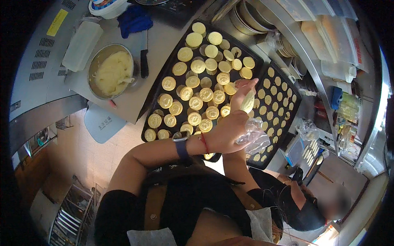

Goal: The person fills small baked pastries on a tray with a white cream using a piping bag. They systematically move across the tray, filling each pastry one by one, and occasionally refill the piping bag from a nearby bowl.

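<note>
My left hand [229, 132], with a watch and a red cord at its wrist, is closed round a clear plastic piping bag [248, 103] of pale filling. The bag's loose, crumpled end hangs out to the right of the fist. My right hand [241, 90] is beyond it, partly behind the bag, with its fingers beside a round yellow cookie [230, 88]; its grip is partly hidden. Both hands are over the right side of a black baking tray [150, 104]. Many round cookies [206, 94] lie there, several with ridged pale tops, others smooth.
A second tray [265, 164] of small flat rounds adjoins on the right. At left stand a metal bowl [133, 66] of pale cream, a knife [144, 63], a blue cloth [134, 21] and a white container [82, 46]. Metal pans [246, 21] stand behind. A co-worker [295, 200] is at lower right.
</note>
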Available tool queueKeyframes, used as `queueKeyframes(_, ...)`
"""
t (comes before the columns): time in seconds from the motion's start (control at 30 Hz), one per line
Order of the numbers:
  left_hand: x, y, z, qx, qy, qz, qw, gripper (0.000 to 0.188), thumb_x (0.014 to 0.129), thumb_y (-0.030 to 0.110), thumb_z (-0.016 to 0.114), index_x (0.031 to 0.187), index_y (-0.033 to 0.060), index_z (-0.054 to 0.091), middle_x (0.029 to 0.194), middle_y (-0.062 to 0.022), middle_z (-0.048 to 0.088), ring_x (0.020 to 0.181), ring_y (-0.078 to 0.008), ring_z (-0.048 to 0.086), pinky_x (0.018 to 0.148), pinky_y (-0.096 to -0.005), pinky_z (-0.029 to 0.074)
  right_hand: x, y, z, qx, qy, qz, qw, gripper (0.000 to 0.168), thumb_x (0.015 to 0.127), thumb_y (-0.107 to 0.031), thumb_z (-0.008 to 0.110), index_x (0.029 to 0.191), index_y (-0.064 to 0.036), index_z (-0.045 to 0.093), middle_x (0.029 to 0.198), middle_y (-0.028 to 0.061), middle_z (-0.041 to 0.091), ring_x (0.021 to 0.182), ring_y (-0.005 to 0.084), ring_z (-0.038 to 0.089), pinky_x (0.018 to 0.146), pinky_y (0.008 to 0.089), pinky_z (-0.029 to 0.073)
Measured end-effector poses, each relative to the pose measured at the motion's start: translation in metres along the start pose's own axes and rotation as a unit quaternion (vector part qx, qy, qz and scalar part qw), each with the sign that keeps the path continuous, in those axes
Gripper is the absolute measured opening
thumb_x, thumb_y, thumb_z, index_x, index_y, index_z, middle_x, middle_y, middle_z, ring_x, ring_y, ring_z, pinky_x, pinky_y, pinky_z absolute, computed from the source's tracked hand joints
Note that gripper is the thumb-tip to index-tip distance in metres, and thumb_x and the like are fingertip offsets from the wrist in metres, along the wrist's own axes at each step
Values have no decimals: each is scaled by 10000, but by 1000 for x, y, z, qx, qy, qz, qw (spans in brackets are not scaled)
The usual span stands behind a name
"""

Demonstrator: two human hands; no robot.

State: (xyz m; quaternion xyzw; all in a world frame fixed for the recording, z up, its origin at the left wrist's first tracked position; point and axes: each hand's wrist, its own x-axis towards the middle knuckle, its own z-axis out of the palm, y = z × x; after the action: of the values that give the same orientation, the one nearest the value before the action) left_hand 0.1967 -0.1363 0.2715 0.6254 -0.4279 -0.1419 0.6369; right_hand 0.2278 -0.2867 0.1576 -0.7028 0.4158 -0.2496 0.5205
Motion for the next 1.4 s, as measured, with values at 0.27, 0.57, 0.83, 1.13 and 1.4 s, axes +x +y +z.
queueKeyframes(0.27,7,-3,13,9,-28,25,999,291,847,158,683,1118,60,639,937,-145,573,900,-344,552,788,-443,446,9,8,-23,20,9,18,1000,612,1038,-526,404,785,-23,644,707,74,639,674,186,570,720,347,456)
queueKeyframes(0.57,10,2,10,39,-70,50,996,298,842,183,680,1122,84,654,921,-143,580,924,-341,556,807,-448,449,21,6,-17,34,-6,-5,999,596,1035,-520,417,774,-28,630,707,76,634,682,192,572,735,358,460)
queueKeyframes(0.83,12,3,12,42,-71,40,996,355,832,194,691,1172,95,659,977,-140,605,1001,-341,561,887,-456,445,28,9,-17,44,-2,-11,999,583,1032,-514,429,764,-33,618,707,77,628,689,198,574,748,368,464)
queueKeyframes(1.13,19,-18,44,15,-109,33,993,340,821,162,698,1141,67,635,996,-151,576,997,-345,548,909,-457,426,32,5,-38,52,5,1,999,569,1029,-507,442,753,-38,605,707,79,623,697,204,577,763,379,468)
queueKeyframes(1.4,22,-13,56,51,-41,63,996,185,794,219,713,831,48,653,784,-120,586,850,-311,575,874,-426,449,40,9,-53,62,17,-3,998,558,1027,-501,453,743,-42,593,706,81,617,705,209,579,776,388,471)
